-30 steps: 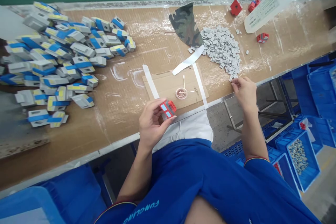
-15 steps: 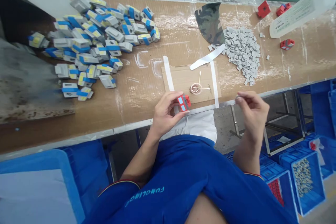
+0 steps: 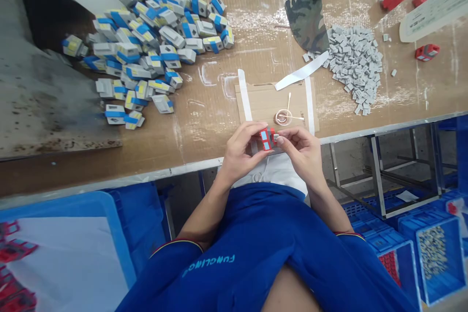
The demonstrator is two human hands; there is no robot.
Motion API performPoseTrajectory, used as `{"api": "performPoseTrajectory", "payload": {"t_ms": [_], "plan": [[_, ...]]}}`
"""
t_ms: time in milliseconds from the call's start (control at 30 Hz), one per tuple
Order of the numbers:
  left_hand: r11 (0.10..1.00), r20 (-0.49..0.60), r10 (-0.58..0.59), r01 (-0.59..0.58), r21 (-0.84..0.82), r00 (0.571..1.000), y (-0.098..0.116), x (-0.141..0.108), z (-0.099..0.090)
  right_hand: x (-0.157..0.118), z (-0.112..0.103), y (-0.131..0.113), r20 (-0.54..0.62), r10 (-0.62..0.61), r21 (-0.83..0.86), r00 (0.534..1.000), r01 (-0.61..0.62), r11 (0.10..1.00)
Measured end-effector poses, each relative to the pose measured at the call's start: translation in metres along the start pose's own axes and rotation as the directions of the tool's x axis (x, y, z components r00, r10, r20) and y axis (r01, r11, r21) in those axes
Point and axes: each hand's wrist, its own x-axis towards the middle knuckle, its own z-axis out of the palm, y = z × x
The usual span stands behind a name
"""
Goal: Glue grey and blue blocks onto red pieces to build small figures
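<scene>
My left hand (image 3: 243, 148) is closed around the red block (image 3: 267, 139) just over the cardboard sheet (image 3: 256, 102), steadying it and turning its end toward my right hand (image 3: 302, 153), whose fingers pinch what looks like a small gray piece (image 3: 276, 136) right at that end

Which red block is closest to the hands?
The red block with blue patches, held in the left hand, with the right hand at its end. The other red blocks lie far away on the bench.
</scene>
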Motion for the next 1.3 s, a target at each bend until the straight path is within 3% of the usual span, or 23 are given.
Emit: {"api": "performPoseTrajectory", "payload": {"t_ms": [333,600,900,1300], "plan": [[0.997,-0.008,0.035,-0.034,0.072,0.999,0.001,-0.002,0.000,-0.002,0.005,0.001,0.009,0.035,-0.050,0.999,-0.034,0.998],[0.993,-0.031,0.036,-0.032,0.114,0.999,-0.003,-0.009,0.001,-0.005,0.012,-0.007,-0.003,-0.054,-0.273,0.999,0.052,0.961],[1.000,-0.026,0.004,-0.003,0.027,1.000,-0.004,-0.008,0.000,0.000,0.008,-0.020,0.067,-0.006,-0.227,0.998,0.021,0.974],[0.996,0.004,0.015,-0.016,0.093,1.000,-0.002,-0.008,-0.003,0.000,0.008,-0.014,0.071,-0.006,-0.265,0.997,0.024,0.964]]}}
